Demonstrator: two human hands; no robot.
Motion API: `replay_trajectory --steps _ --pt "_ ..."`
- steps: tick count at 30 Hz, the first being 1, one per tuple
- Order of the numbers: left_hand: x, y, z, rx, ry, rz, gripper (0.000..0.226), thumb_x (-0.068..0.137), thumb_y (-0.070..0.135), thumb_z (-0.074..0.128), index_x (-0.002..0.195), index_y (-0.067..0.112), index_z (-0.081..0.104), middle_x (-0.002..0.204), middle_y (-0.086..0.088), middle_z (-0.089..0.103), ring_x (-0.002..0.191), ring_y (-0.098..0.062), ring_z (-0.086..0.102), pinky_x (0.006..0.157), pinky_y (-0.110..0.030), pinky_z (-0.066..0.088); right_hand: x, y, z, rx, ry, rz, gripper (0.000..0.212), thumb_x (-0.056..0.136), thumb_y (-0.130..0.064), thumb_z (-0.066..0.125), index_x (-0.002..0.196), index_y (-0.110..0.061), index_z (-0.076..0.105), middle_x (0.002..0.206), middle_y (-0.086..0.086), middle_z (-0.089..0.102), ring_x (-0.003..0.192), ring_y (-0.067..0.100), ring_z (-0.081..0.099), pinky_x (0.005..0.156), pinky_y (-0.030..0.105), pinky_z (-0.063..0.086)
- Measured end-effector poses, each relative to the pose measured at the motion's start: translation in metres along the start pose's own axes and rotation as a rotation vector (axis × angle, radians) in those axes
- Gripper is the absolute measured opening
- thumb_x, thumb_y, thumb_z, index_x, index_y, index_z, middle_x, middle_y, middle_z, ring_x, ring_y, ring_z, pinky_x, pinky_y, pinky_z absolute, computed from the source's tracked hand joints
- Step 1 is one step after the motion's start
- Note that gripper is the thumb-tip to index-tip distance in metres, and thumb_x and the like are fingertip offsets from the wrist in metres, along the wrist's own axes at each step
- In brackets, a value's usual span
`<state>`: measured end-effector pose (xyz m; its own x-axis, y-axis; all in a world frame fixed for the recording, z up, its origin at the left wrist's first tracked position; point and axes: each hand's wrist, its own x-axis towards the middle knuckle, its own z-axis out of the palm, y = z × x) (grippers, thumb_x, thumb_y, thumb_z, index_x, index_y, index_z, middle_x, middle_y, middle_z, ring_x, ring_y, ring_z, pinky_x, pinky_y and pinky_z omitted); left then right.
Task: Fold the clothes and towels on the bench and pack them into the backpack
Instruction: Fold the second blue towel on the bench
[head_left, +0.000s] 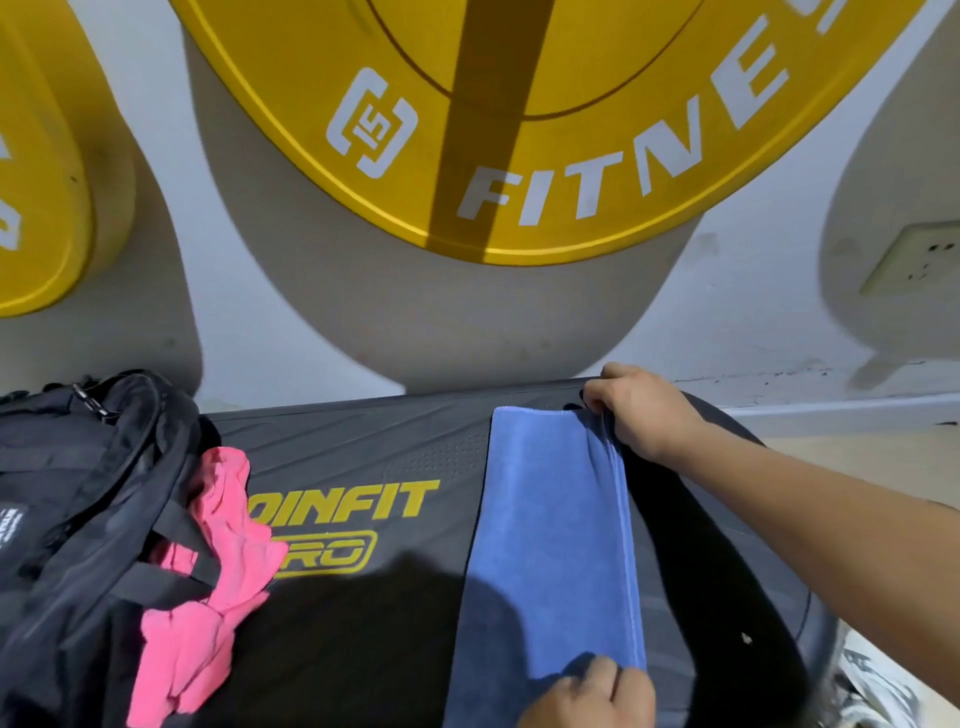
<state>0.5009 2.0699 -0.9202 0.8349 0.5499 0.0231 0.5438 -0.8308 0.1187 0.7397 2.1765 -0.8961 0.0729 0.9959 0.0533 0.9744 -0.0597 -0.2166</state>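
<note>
A blue towel (556, 530) lies as a long folded strip across the black bench (374, 447), running from the far edge to the near edge. My right hand (634, 410) pinches the towel's far right corner at the bench's back edge. At the bottom of the view my left hand (592, 693) grips the towel's near end. A crumpled pink garment (208, 582) lies at the left of the bench, partly under the straps of the black backpack (78, 509), which stands at the far left.
Large yellow weight plates (519, 130) hang on the white wall right behind the bench, another (36, 208) at the left. A wall socket (914, 260) is at the right. A shoe (878, 696) shows on the floor at the bottom right.
</note>
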Motion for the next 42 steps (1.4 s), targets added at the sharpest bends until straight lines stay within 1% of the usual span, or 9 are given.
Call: replay_trajectory --steps 2,4,7,11,15,23,27,31,42 --pt "-0.013 0.024 -0.008 -0.301 -0.222 -0.071 0.029 0.063 0.035 0.061 0.065 0.021 0.035 0.064 0.002 0.038 0.043 -0.007 0.042 0.039 -0.019 0.034 0.0 0.003 0.004 0.017 0.026 0.05 0.023 0.075 0.001 0.048 0.086 -0.016 0.059 0.094 0.004 0.05 0.083 0.03 0.051 0.067 0.037 0.048" --pt "-0.012 0.039 -0.011 -0.412 -0.145 -0.048 0.009 0.083 0.034 0.052 0.09 0.04 0.051 0.098 0.008 0.049 0.084 0.001 0.056 0.076 -0.011 0.044 -0.001 0.006 0.006 0.014 -0.003 0.126 0.035 0.079 -0.002 0.051 0.106 -0.021 0.063 0.114 0.004 0.052 0.102 0.031 0.051 0.08 0.039 0.049" --pt "-0.004 0.018 -0.017 -0.495 0.073 -0.137 0.04 0.077 0.019 0.039 0.099 0.041 0.063 0.104 0.021 0.056 0.09 0.009 0.05 0.077 0.001 0.037 -0.016 -0.004 0.006 0.057 0.102 0.15 0.043 0.084 -0.008 0.05 0.126 -0.02 0.056 0.136 0.006 0.046 0.122 0.032 0.043 0.091 0.043 0.046" --pt "0.002 -0.015 0.003 -0.216 0.074 -0.299 0.049 0.078 0.036 0.04 0.113 0.019 0.07 0.124 -0.001 0.064 0.113 -0.018 0.061 0.088 -0.029 0.053 -0.056 -0.041 0.028 -0.013 0.111 -0.103 0.044 0.09 -0.031 0.033 0.127 -0.017 0.053 0.14 0.009 0.045 0.131 0.029 0.041 0.092 0.045 0.048" --pt "-0.005 -0.018 0.023 -0.053 0.037 -0.384 0.067 0.082 0.051 0.038 0.135 0.015 0.053 0.145 -0.009 0.046 0.135 -0.023 0.041 0.105 -0.045 0.038 -0.071 -0.051 0.048 0.023 -0.127 0.059 0.074 0.085 -0.055 -0.008 0.151 -0.034 0.018 0.161 -0.007 0.008 0.148 0.014 0.004 0.119 0.044 0.006" --pt "-0.017 -0.006 0.025 -0.05 0.067 -0.382 0.062 0.082 0.049 0.04 0.134 0.018 0.054 0.144 -0.007 0.047 0.134 -0.024 0.042 0.097 -0.047 0.044 -0.073 -0.056 0.038 -0.039 -0.16 0.253 0.057 0.096 -0.057 0.011 0.15 -0.039 0.006 0.161 -0.005 -0.004 0.147 0.017 -0.009 0.113 0.053 0.007" --pt "-0.031 0.001 0.027 -0.058 0.096 -0.369 0.06 0.08 0.046 0.04 0.131 0.019 0.057 0.141 -0.008 0.05 0.132 -0.024 0.038 0.092 -0.049 0.048 -0.112 -0.074 0.021 0.068 -0.016 0.437 0.057 0.096 -0.04 0.039 0.148 -0.028 0.019 0.154 0.001 0.019 0.139 0.024 0.019 0.1 0.046 0.031" --pt "-0.042 0.011 0.025 -0.103 0.112 -0.359 0.052 0.08 0.042 0.042 0.125 0.026 0.06 0.138 -0.005 0.054 0.128 -0.02 0.039 0.088 -0.049 0.051 -0.167 -0.09 0.013 0.378 0.041 0.672 0.036 0.092 -0.028 0.051 0.127 -0.021 0.049 0.112 0.008 0.048 0.099 0.032 0.055 0.076 0.036 0.043" --pt "-0.092 0.002 0.023 -0.308 0.311 -0.177 0.051 0.054 0.018 0.073 0.096 0.037 0.053 0.119 0.008 0.051 0.107 -0.013 0.048 0.072 -0.031 0.05 -0.23 -0.124 0.015 0.355 -0.029 0.755 0.022 0.086 -0.045 0.059 0.087 -0.026 0.048 0.096 -0.002 0.054 0.089 0.023 0.059 0.064 0.029 0.038"
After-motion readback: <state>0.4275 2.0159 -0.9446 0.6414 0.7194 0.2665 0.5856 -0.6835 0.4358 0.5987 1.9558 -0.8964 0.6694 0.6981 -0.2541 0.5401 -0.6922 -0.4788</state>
